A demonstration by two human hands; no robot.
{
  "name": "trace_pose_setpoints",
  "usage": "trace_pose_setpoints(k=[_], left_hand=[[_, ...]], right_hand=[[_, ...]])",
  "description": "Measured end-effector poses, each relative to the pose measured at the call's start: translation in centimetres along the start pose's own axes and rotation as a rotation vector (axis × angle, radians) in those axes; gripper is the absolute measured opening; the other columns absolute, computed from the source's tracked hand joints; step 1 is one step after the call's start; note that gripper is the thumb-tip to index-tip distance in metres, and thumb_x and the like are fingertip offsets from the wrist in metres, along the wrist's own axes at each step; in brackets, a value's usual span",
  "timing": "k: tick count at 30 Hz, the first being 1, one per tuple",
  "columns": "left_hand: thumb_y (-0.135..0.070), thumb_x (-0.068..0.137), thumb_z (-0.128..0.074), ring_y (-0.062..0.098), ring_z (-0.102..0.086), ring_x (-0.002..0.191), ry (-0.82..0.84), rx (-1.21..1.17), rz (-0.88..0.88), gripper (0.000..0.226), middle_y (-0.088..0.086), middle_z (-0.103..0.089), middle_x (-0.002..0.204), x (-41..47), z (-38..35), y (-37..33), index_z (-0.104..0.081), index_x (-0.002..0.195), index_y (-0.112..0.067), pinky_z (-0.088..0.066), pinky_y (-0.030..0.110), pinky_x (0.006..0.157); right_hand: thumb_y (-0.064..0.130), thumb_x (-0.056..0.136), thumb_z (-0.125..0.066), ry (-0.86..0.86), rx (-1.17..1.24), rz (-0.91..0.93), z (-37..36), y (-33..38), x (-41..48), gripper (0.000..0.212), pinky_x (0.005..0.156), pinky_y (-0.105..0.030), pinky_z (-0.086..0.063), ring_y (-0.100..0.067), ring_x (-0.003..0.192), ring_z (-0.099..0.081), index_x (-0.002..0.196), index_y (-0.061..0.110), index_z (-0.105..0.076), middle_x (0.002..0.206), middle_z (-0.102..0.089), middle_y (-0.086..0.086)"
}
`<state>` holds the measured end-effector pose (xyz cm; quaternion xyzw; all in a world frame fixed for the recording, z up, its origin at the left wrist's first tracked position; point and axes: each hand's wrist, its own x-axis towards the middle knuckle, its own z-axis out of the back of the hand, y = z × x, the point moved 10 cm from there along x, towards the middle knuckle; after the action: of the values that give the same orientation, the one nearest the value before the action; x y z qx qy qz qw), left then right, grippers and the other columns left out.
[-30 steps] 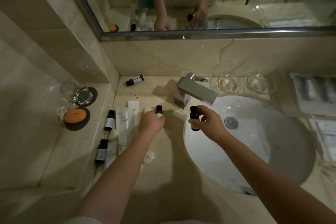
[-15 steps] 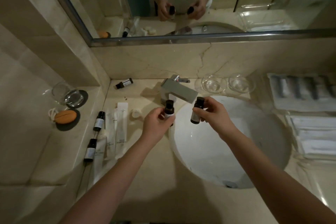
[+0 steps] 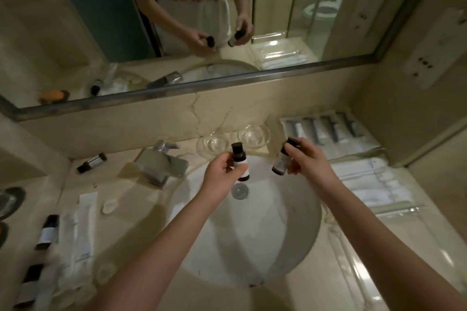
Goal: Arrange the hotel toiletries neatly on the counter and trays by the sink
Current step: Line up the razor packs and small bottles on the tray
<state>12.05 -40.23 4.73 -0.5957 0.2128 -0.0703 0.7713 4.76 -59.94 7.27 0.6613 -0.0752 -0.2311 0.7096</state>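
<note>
At the lower left of the frame two dark bottles (image 3: 48, 232) lie beside white sachets (image 3: 84, 219) on the counter (image 3: 141, 209); they are blurred. In the middle, above the sink (image 3: 312, 230), the left hand (image 3: 221, 175) holds an upright bottle (image 3: 239, 163); the thumb lies over the pale label and the other fingers curl behind it, with the black cap free above them. A little to the right, the right hand (image 3: 309, 163) pinches a tilted bottle (image 3: 281, 160); its cap points to the upper right and its base is free at the lower left, while the fingers close on its upper part. I judge both bottles to be light and stiff, with smooth sides that may slip; the grip belongs on the labelled body, not on the cap. Further away, the faucet (image 3: 161, 164) stands left of centre; a lying bottle (image 3: 91, 163) rests to its left; two glass dishes (image 3: 254, 134) and a tray (image 3: 366, 145) of toiletries are at the upper right.
</note>
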Motion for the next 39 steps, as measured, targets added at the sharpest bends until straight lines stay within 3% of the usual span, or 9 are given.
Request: trace_pose_setpoints(k=[3,8,10,14,18,24,30,35,39], left_hand=[[-0.015,0.081,-0.067,0.019,-0.061,0.087,0.032,0.009,0.003,0.017,0.003,-0.065,0.094,1.7,-3.6,-1.1,-0.06,0.084,-0.03,-0.049,0.033,0.082],[-0.015,0.087,-0.061,-0.004,-0.058,0.067,0.103,-0.063,0.047,0.007,-0.006,-0.062,0.082,4.0,-8.7,-2.0,-0.059,0.091,-0.02,-0.043,0.007,0.06],[-0.015,0.087,-0.061,-0.005,-0.058,0.064,0.124,-0.074,0.046,0.008,-0.006,-0.062,0.08,4.6,-10.2,-2.1,-0.06,0.094,-0.017,-0.043,0.008,0.061],[-0.016,0.085,-0.063,0.009,-0.062,0.08,0.099,-0.057,0.045,0.009,-0.006,-0.065,0.084,6.2,-11.2,-2.6,-0.06,0.087,-0.024,-0.046,0.018,0.07],[-0.012,0.082,-0.066,0.015,-0.058,0.078,0.032,0.027,0.001,0.016,-0.003,-0.062,0.081,9.8,-10.9,-3.6,-0.058,0.078,-0.025,-0.045,0.026,0.073],[-0.012,0.08,-0.068,0.016,-0.053,0.075,-0.03,0.074,-0.046,0.015,-0.002,-0.061,0.083,15.3,-11.8,-5.3,-0.059,0.092,-0.017,-0.042,0.028,0.073],[-0.013,0.08,-0.069,0.015,-0.056,0.079,0.012,0.058,-0.037,0.019,-0.004,-0.063,0.085,17.7,-15.4,-4.5,-0.057,0.086,-0.027,-0.044,0.023,0.071],[-0.012,0.079,-0.07,0.015,-0.055,0.078,0.02,0.047,-0.031,0.019,0.0,-0.064,0.088,18.6,-16.7,-3.7,-0.06,0.093,-0.02,-0.043,0.021,0.068],[-0.01,0.081,-0.068,0.008,-0.054,0.073,0.034,0.033,-0.031,0.019,-0.007,-0.061,0.083,18.9,-17.0,-3.9,-0.059,0.094,-0.02,-0.043,0.007,0.061]], right_hand=[[0.014,0.092,-0.056,-0.047,0.018,-0.028,3.5,-0.6,0.8,0.007,0.055,-0.025,-0.038,-0.012,0.053,-0.051,0.09,0.013,-0.062,0.073,-0.058,-0.006],[0.007,0.092,-0.049,-0.068,0.219,-0.095,7.1,-1.5,2.5,0.013,0.055,-0.024,-0.029,-0.013,0.059,-0.041,0.09,0.009,-0.062,0.078,-0.059,-0.005],[0.012,0.092,-0.054,-0.098,0.24,-0.089,8.2,-1.6,3.6,0.006,0.056,-0.025,-0.03,-0.015,0.061,-0.039,0.088,0.01,-0.058,0.073,-0.058,-0.003],[0.014,0.084,-0.067,-0.122,0.111,-0.043,9.7,-1.5,5.9,0.018,0.06,-0.029,-0.041,-0.023,0.07,-0.051,0.085,0.014,-0.05,0.088,-0.064,-0.019],[0.003,0.079,-0.069,-0.134,0.023,0.003,11.3,-0.9,9.9,0.016,0.067,-0.026,-0.045,-0.016,0.072,-0.055,0.086,0.011,-0.057,0.081,-0.061,-0.004],[0.01,0.081,-0.069,-0.292,-0.148,0.029,16.7,0.4,15.4,0.027,0.068,-0.02,-0.048,-0.012,0.081,-0.058,0.103,0.024,-0.065,0.087,-0.061,0.007],[0.008,0.086,-0.062,-0.377,-0.295,-0.005,21.0,-0.7,20.3,0.034,0.071,-0.014,-0.043,-0.016,0.094,-0.054,0.119,0.013,-0.062,0.104,-0.059,-0.004],[0.0,0.085,-0.06,-0.323,-0.415,0.088,21.7,-1.2,22.8,0.037,0.098,-0.035,-0.046,-0.03,0.109,-0.059,0.122,0.003,-0.059,0.119,-0.062,-0.018],[0.001,0.087,-0.057,-0.265,-0.549,0.096,21.6,-1.5,23.9,0.036,0.094,-0.025,-0.042,-0.027,0.114,-0.057,0.123,0.008,-0.059,0.124,-0.061,-0.015]])
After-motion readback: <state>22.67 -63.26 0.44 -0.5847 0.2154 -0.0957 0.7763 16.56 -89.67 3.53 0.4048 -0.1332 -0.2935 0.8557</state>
